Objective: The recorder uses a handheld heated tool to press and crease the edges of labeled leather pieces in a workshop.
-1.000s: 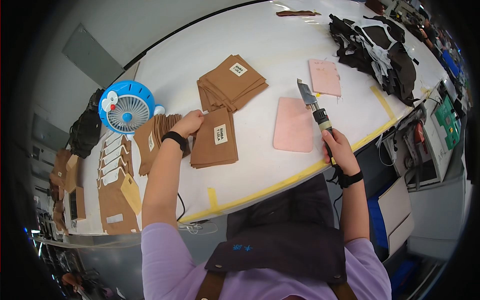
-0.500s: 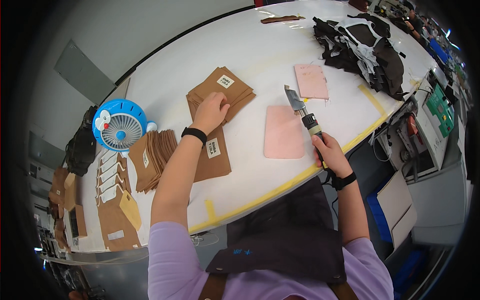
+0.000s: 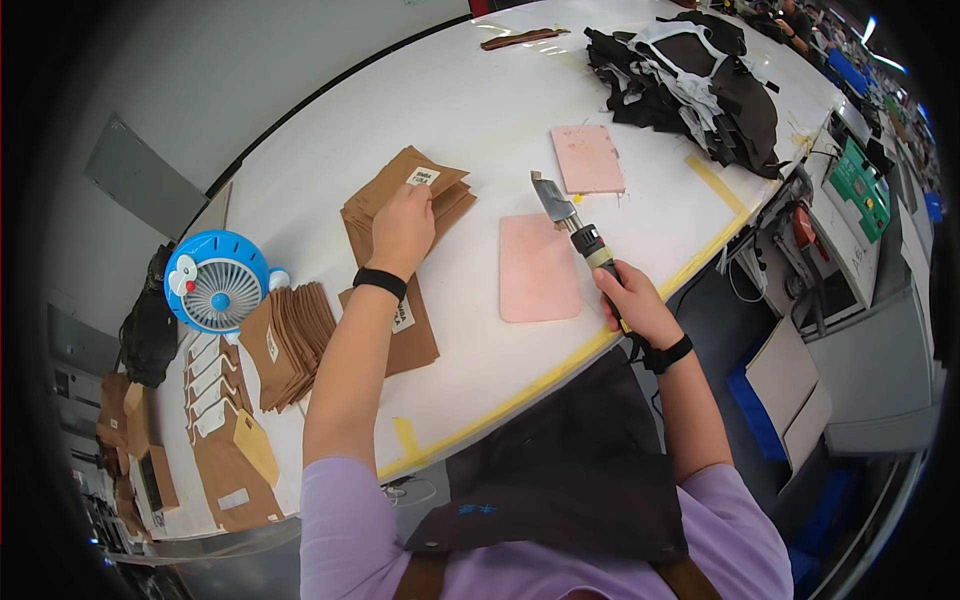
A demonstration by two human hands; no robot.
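Observation:
My left hand [image 3: 403,230] is over a stack of brown fabric pieces [image 3: 450,210], with its fingers closed on the top piece [image 3: 380,190] beside its white label. That piece's edge is raised a little off the stack. Another brown labelled piece [image 3: 412,345] lies partly under my left wrist. In my right hand [image 3: 638,305] is a hot-air gun [image 3: 588,242] with a dark and pale handle and a flat metal nozzle. The nozzle points away from me, above a pink pad [image 3: 540,275]. A smaller pink pad [image 3: 588,160] lies beyond it.
To the left are a blue fan [image 3: 218,283], a thick bundle of brown pieces [image 3: 290,345] and a row of overlapping brown pieces with white strips [image 3: 215,395]. Dark and white cloth [image 3: 700,85] is heaped at the far right. Yellow tape [image 3: 520,400] runs along the near table edge.
My left fingers have closed on the top brown piece and raised its edge. The view has shifted, so the table things appear further left. The hot-air gun remains in my right hand.

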